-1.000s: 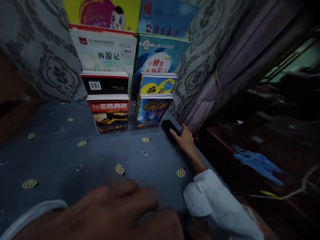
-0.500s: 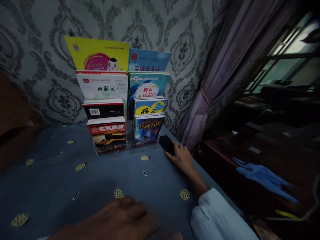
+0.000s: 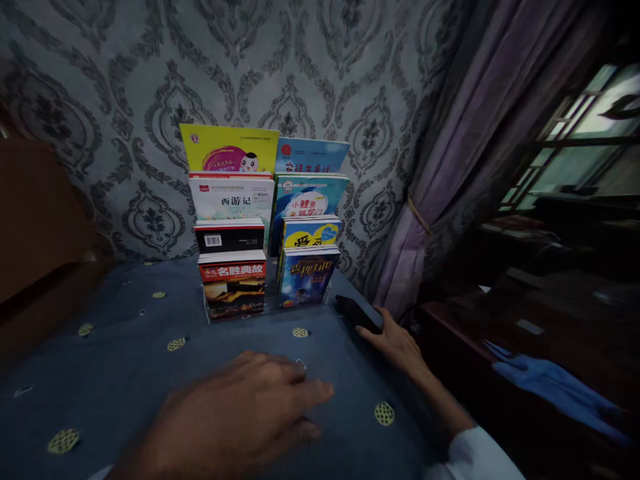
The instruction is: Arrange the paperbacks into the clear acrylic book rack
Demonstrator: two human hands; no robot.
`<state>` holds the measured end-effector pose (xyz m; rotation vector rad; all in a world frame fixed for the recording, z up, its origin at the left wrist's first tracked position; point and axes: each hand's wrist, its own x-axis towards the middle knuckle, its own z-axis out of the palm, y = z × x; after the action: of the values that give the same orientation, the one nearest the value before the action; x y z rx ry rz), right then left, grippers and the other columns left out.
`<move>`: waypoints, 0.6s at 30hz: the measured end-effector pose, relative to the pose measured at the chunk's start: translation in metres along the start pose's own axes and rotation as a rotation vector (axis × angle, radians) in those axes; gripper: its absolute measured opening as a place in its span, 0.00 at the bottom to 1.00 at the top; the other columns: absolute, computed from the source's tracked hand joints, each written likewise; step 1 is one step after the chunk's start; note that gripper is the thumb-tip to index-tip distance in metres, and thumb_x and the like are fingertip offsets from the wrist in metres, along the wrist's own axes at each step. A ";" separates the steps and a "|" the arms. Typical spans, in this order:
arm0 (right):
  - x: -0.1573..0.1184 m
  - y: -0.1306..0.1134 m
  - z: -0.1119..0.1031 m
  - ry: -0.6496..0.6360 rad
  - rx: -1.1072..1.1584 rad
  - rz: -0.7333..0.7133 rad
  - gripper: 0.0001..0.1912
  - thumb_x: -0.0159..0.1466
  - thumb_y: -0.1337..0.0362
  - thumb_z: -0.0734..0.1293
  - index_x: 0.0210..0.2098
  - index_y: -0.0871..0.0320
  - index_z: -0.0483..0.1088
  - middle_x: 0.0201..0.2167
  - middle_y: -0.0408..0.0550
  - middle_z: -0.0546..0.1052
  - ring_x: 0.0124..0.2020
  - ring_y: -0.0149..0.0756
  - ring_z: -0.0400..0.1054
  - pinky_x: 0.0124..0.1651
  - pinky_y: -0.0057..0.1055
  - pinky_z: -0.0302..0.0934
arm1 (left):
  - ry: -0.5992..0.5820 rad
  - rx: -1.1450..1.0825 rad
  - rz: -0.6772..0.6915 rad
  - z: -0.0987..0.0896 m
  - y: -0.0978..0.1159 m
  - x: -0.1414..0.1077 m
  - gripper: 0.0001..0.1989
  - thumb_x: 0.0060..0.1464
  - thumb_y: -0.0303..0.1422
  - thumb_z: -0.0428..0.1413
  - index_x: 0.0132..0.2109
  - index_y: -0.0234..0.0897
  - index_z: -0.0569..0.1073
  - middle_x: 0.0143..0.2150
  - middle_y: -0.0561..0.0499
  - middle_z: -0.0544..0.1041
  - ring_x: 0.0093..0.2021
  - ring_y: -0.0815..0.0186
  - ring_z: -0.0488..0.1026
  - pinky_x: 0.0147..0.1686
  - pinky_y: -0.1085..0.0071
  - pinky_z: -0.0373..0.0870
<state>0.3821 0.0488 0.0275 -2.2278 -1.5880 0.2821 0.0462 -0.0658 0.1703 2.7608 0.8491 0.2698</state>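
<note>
At the table's right edge my right hand (image 3: 397,339) is closed around a flat black object that looks like a smartphone (image 3: 359,317). The thumb is on its near side and the fingers on the far side; its front end is tilted away from me. My left hand (image 3: 245,403) hovers over the front of the table, slightly blurred, with thumb and index finger apart and nothing between them. Beyond both hands, a clear stand (image 3: 207,307) bears two columns of children's books, with a red-topped book (image 3: 234,288) in front at left and a blue book (image 3: 307,277) at right.
A blue patterned cloth (image 3: 165,387) covers the table. Behind stands a papered wall (image 3: 140,100), with a tied purple curtain (image 3: 415,220) to the right. A brown box (image 3: 40,213) is at far left. Blue gloves (image 3: 555,380) lie on dark furniture at right.
My right hand now grips the black object and has raised it slightly at the near end. My left hand has come further forward into view. The camera has tilted upward and turned left.
</note>
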 end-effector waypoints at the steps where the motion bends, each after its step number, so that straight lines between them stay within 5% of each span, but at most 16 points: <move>1: -0.002 0.002 -0.002 -0.010 0.029 0.010 0.41 0.59 0.43 0.65 0.65 0.58 0.60 0.40 0.54 0.80 0.42 0.52 0.77 0.41 0.40 0.67 | -0.021 -0.005 -0.012 -0.002 -0.002 0.001 0.17 0.68 0.39 0.49 0.61 0.48 0.70 0.51 0.50 0.79 0.48 0.61 0.77 0.47 0.68 0.72; 10: -0.053 0.000 -0.004 -0.146 0.251 -0.161 0.40 0.53 0.44 0.68 0.60 0.58 0.67 0.35 0.48 0.78 0.37 0.46 0.75 0.41 0.38 0.67 | 0.041 -0.060 -0.070 -0.006 -0.018 -0.006 0.19 0.68 0.40 0.48 0.63 0.48 0.70 0.56 0.49 0.77 0.54 0.58 0.75 0.53 0.65 0.70; 18: -0.092 -0.072 0.043 -0.175 0.171 -0.504 0.37 0.55 0.54 0.70 0.62 0.55 0.64 0.44 0.52 0.79 0.47 0.49 0.73 0.50 0.42 0.65 | 0.083 -0.083 -0.067 -0.014 -0.021 -0.006 0.18 0.68 0.40 0.48 0.61 0.48 0.71 0.54 0.51 0.79 0.52 0.60 0.77 0.52 0.67 0.71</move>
<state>0.2726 -0.0091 0.0135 -1.6445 -2.0638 0.4531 0.0272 -0.0501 0.1772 2.6548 0.9268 0.4005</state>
